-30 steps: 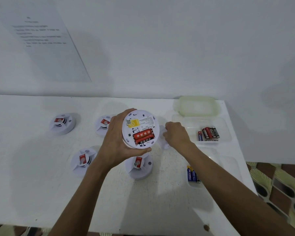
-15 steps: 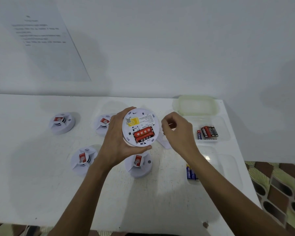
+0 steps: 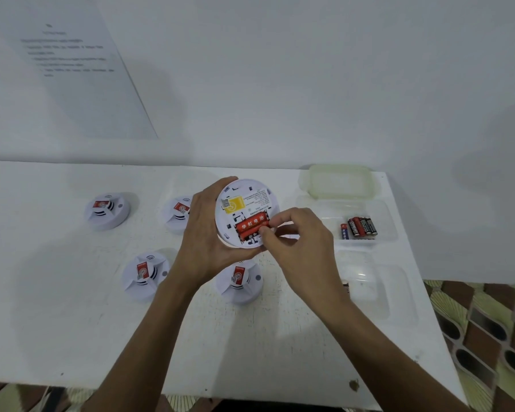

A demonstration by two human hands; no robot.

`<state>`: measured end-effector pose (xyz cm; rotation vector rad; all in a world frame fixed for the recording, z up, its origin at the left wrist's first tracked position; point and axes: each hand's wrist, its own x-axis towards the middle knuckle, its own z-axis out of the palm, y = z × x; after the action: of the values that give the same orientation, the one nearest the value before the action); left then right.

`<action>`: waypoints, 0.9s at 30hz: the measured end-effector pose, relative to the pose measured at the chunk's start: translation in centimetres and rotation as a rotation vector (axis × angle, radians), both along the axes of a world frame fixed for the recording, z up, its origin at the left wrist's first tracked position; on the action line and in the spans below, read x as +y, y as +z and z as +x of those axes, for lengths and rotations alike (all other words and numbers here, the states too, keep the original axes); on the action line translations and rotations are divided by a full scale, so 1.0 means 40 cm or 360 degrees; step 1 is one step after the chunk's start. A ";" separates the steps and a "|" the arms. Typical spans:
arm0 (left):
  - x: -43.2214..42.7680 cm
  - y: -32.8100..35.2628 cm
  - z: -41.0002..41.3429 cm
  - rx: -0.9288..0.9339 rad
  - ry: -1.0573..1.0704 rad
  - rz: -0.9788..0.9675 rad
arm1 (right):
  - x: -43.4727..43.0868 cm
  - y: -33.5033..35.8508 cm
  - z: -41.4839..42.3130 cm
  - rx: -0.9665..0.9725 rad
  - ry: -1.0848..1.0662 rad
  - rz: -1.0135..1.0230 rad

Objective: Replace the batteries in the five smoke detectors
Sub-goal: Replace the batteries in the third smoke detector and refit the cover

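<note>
My left hand grips a white smoke detector above the table, its back facing me with the battery bay uncovered. Two red batteries lie in the bay. My right hand pinches the right end of the red batteries with thumb and forefinger. Several other smoke detectors sit face up on the white table: one at far left, one behind my left hand, one at front left and one under my wrists.
A clear tray at the right holds several batteries, with a pale lid behind it. A second clear tray lies nearer me, a battery end showing at its left. A printed sheet hangs on the wall. The table's right edge is close.
My right hand left the table beside the detector, rose and came left onto the battery bay, where it now pinches the red batteries. The left hand kept holding the detector.
</note>
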<state>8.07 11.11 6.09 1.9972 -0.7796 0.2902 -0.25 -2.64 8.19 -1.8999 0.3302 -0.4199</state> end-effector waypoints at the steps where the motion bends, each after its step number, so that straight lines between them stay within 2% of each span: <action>1: 0.002 -0.003 0.002 0.0021 -0.0014 0.0001 | 0.003 0.003 -0.001 0.0006 -0.0014 0.0002; 4: 0.005 -0.002 0.002 0.0091 -0.0048 -0.0005 | 0.013 0.010 -0.003 0.0054 -0.0068 0.0024; 9: 0.000 -0.001 0.003 -0.0062 0.0003 -0.0016 | 0.023 0.014 0.004 0.0197 -0.0116 0.0200; 15: 0.012 -0.010 0.009 -0.0106 0.0026 0.0000 | 0.028 0.022 -0.001 0.0225 -0.0059 0.0186; 21: 0.013 -0.035 0.010 0.0053 -0.0022 0.0032 | 0.036 0.030 -0.024 -0.0004 -0.0110 -0.0106; 27: -0.021 -0.009 -0.016 -0.0118 0.0010 0.0028 | 0.013 0.028 -0.039 -0.0183 -0.0131 0.0184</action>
<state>7.45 10.26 5.73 2.0150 -0.8250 0.3639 -1.82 -2.11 9.31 -1.7462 0.3498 -0.5512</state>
